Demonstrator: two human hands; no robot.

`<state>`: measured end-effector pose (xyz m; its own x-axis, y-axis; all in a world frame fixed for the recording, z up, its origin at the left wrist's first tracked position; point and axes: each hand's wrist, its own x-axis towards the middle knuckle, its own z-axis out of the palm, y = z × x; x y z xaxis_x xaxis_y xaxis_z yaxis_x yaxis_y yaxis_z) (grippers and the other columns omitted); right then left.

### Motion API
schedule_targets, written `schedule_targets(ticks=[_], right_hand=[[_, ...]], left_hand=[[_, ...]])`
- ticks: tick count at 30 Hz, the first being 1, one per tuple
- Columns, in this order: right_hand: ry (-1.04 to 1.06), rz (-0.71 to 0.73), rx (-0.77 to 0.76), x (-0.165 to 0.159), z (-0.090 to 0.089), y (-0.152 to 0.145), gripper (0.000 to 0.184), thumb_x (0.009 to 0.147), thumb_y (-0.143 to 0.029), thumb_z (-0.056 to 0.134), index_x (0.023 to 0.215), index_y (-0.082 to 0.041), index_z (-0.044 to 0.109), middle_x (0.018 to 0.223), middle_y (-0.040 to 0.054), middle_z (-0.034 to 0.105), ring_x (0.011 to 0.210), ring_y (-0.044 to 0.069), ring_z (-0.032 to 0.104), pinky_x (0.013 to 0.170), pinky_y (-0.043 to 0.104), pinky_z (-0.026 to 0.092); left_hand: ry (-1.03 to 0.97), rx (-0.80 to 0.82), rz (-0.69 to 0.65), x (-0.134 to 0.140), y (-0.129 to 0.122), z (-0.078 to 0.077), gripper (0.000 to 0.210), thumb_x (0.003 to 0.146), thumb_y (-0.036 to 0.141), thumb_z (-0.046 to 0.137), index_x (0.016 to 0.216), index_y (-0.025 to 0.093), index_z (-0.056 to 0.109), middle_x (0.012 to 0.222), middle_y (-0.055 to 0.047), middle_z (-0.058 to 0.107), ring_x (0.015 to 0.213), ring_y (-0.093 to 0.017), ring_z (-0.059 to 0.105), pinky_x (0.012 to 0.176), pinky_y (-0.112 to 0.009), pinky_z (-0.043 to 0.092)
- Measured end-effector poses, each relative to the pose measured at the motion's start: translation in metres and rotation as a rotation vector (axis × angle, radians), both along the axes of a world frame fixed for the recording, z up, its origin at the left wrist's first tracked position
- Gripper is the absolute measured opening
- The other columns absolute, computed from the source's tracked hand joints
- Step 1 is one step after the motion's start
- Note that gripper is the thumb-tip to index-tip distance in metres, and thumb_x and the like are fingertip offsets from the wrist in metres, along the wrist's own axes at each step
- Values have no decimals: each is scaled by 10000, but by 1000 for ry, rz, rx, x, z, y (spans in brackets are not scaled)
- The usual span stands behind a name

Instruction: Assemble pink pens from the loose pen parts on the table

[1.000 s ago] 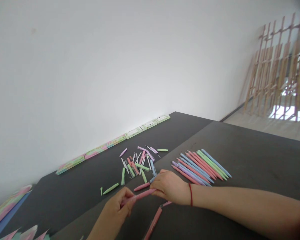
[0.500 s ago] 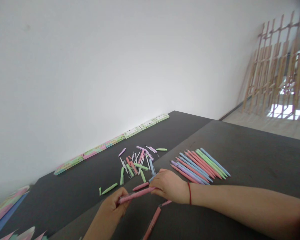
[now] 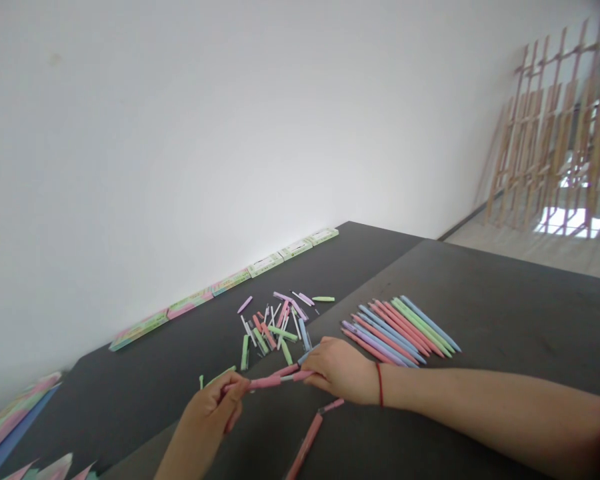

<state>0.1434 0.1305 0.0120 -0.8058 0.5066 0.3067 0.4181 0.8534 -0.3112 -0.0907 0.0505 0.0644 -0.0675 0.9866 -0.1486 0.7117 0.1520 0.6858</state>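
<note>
My left hand (image 3: 216, 404) is closed on one end of a pink pen (image 3: 264, 383). My right hand (image 3: 343, 372), with a red cord at the wrist, pinches the other pink piece. Between the two pink pieces a short stretch of white refill (image 3: 287, 378) shows, so the pen is parted in the middle. Just behind it lie another pink pen part (image 3: 286, 370) and a blue part (image 3: 304, 358), partly covered by my right hand. Nearer me, a pink barrel (image 3: 307, 443) rests on the dark table, with a small pink piece (image 3: 333, 405) at its far end.
A row of whole pens (image 3: 400, 330) in pink, blue, green and purple lies right of the hands. Loose barrels and white refills (image 3: 273, 327) are heaped behind. Flat pen boxes (image 3: 230, 283) line the wall; more packaging (image 3: 17, 417) sits at left. Wooden racks (image 3: 555, 147) stand beyond.
My left hand has drawn left and slightly up. The pink pen, whole-looking before, now shows a gap with white refill between its halves. My right hand has stayed nearly in place.
</note>
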Motion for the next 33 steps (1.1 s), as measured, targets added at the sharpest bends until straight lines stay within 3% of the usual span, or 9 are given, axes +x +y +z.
schedule_targets(ticks=[6, 16, 22, 27, 30, 33], right_hand=[[-54, -25, 58, 0, -2, 3, 253, 920, -322, 417, 880, -166, 611, 848, 44, 658, 797, 164, 573, 736, 299, 326], [-162, -57, 92, 0, 2, 0, 151, 881, -229, 461, 887, -154, 592, 879, 60, 632, 823, 187, 544, 711, 318, 318], [-217, -81, 184, -2, -2, 0, 93, 861, -169, 491, 894, -159, 577, 887, 66, 612, 829, 200, 526, 699, 334, 322], [-242, -88, 214, -1, -2, -1, 110, 875, -150, 463, 883, -160, 573, 879, 67, 604, 816, 202, 519, 692, 344, 330], [-222, -95, 231, -1, -1, -3, 91, 869, -175, 484, 885, -161, 572, 875, 63, 597, 815, 203, 515, 690, 344, 331], [-215, -95, 254, 0, 0, -3, 69, 846, -175, 518, 887, -158, 570, 883, 64, 589, 828, 204, 509, 693, 338, 330]], left_hand=[[28, -115, 47, -18, 3, 4, 504, 704, 687, 412, 674, 197, 525, 401, 91, 363, 369, -94, 307, 405, -212, 251], [5, -53, 62, -30, -1, 22, 385, 720, 581, 477, 757, 200, 523, 481, 105, 350, 396, -79, 316, 399, -193, 242], [54, -127, 18, -14, 0, 12, 308, 713, 511, 470, 718, 206, 507, 480, 76, 483, 394, -95, 394, 416, -204, 289], [11, -249, -98, -6, -1, 1, 211, 711, 424, 487, 743, 216, 471, 608, 32, 616, 493, -132, 522, 436, -209, 318], [-5, -271, -176, -6, -2, -10, 130, 703, 323, 488, 768, 215, 456, 658, 36, 624, 572, -139, 546, 496, -211, 346], [101, -214, -241, -8, -3, -19, 78, 677, 244, 488, 743, 208, 465, 641, 58, 572, 606, -131, 517, 547, -208, 335]])
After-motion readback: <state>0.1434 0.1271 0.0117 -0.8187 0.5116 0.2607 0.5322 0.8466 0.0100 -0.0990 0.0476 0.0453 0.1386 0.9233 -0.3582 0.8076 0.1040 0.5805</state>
